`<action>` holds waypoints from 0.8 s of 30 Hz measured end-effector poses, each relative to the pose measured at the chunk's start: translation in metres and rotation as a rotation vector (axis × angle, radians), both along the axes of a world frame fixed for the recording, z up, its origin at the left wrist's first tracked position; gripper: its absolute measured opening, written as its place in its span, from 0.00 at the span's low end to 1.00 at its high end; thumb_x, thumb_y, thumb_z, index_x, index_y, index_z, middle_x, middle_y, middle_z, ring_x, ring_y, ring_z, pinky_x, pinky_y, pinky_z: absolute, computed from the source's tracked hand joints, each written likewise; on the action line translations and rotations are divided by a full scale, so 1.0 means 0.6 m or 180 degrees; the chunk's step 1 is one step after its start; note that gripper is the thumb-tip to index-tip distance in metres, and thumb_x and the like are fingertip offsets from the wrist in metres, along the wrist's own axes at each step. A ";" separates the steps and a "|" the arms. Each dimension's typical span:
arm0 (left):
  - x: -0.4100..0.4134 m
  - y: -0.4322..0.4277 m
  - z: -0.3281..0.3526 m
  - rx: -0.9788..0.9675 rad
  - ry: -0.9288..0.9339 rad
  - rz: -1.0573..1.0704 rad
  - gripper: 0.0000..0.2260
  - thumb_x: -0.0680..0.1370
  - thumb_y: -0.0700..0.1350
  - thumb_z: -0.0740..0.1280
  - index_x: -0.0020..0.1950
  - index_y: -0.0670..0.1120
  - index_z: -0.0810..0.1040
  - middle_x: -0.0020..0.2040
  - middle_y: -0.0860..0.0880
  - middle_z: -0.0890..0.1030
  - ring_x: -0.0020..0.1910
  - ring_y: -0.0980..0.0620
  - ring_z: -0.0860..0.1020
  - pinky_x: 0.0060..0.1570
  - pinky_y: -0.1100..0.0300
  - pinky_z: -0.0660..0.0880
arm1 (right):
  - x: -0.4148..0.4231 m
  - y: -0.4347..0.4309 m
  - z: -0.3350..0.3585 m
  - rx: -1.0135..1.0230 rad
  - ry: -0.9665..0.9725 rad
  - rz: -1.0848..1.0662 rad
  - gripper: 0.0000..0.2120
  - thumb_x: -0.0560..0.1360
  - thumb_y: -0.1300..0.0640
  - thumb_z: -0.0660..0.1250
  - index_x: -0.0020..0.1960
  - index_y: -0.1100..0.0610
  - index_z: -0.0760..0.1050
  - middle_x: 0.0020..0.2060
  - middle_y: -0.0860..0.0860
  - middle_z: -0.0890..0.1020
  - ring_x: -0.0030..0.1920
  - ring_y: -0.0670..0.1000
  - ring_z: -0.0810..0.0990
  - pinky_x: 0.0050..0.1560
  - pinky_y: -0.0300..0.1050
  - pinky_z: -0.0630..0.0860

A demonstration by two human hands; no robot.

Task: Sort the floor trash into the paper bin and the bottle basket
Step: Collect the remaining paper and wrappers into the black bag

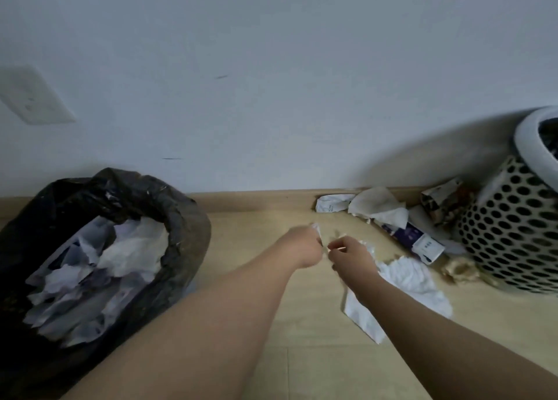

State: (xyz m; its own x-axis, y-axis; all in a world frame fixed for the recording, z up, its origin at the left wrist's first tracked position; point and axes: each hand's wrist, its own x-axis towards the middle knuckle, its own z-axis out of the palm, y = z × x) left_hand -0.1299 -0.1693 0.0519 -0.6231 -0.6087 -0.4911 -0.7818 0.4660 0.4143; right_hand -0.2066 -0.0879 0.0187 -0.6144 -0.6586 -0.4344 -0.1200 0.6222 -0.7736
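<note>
Both outstretched: left hand (305, 247) grips paper scrap (315, 228), right hand (351, 256) pinches thin stick (337, 250).

Black bin bag (181, 215), white perforated basket (513, 242).

Pale wood-look floor (302, 354), smooth and matt; black plastic bin liner (181, 206), crinkled with a faint sheen; basket (513, 233) of perforated matt plastic (its rim smooth); soft, creased white paper (416, 282); wall (271, 67) matt
</note>
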 end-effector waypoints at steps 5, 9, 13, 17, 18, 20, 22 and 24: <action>-0.032 0.100 -0.097 0.0498 -0.0096 -0.0183 0.15 0.79 0.39 0.56 0.64 0.43 0.72 0.63 0.43 0.74 0.60 0.44 0.73 0.55 0.55 0.71 | -0.096 0.125 -0.046 0.1196 0.0977 0.0438 0.14 0.76 0.62 0.55 0.60 0.55 0.72 0.56 0.53 0.77 0.51 0.53 0.76 0.44 0.43 0.71; -0.053 0.125 -0.149 0.0143 -0.0096 -0.0557 0.20 0.78 0.39 0.57 0.70 0.48 0.64 0.68 0.45 0.66 0.63 0.43 0.70 0.57 0.53 0.70 | -0.149 0.205 -0.065 0.1588 0.1496 0.0323 0.17 0.75 0.62 0.58 0.63 0.54 0.71 0.61 0.54 0.72 0.60 0.55 0.72 0.53 0.46 0.72; -0.067 0.143 -0.172 -0.1241 0.0205 -0.1476 0.20 0.70 0.44 0.72 0.61 0.52 0.74 0.56 0.47 0.75 0.50 0.46 0.77 0.40 0.57 0.73 | -0.164 0.233 -0.082 0.1484 0.1334 0.0279 0.25 0.74 0.60 0.62 0.70 0.48 0.63 0.66 0.52 0.67 0.63 0.55 0.70 0.56 0.48 0.72; -0.077 0.163 -0.174 -0.1332 0.0131 -0.2075 0.13 0.75 0.42 0.65 0.60 0.47 0.75 0.55 0.45 0.76 0.50 0.43 0.77 0.41 0.56 0.71 | -0.154 0.247 -0.107 0.1698 0.1489 0.1464 0.23 0.76 0.52 0.63 0.69 0.45 0.61 0.64 0.50 0.67 0.62 0.52 0.72 0.56 0.45 0.73; -0.078 0.164 -0.175 -0.1155 0.0003 -0.2084 0.13 0.78 0.41 0.60 0.62 0.45 0.72 0.58 0.44 0.74 0.55 0.42 0.76 0.45 0.54 0.70 | -0.153 0.249 -0.114 0.1754 0.1547 0.1569 0.20 0.76 0.52 0.62 0.67 0.46 0.63 0.62 0.50 0.68 0.61 0.52 0.72 0.54 0.44 0.73; -0.078 0.159 -0.179 -0.0822 -0.0290 -0.2084 0.14 0.80 0.41 0.55 0.64 0.44 0.70 0.60 0.43 0.73 0.59 0.42 0.73 0.50 0.52 0.69 | -0.152 0.245 -0.117 0.1708 0.1504 0.1445 0.16 0.76 0.53 0.61 0.63 0.49 0.68 0.59 0.51 0.71 0.59 0.52 0.74 0.51 0.44 0.73; -0.078 0.150 -0.175 -0.0578 -0.0314 -0.1990 0.13 0.79 0.41 0.55 0.61 0.43 0.72 0.59 0.42 0.75 0.59 0.42 0.74 0.51 0.53 0.69 | -0.155 0.238 -0.119 0.1588 0.1438 0.1286 0.13 0.76 0.54 0.60 0.60 0.52 0.72 0.56 0.52 0.74 0.56 0.54 0.76 0.48 0.44 0.73; -0.073 0.134 -0.168 -0.0333 -0.0339 -0.1896 0.11 0.78 0.41 0.57 0.57 0.42 0.74 0.57 0.42 0.76 0.57 0.44 0.75 0.50 0.56 0.69 | -0.157 0.232 -0.119 0.1446 0.1435 0.1169 0.12 0.77 0.53 0.60 0.58 0.54 0.75 0.53 0.55 0.75 0.55 0.56 0.77 0.48 0.45 0.73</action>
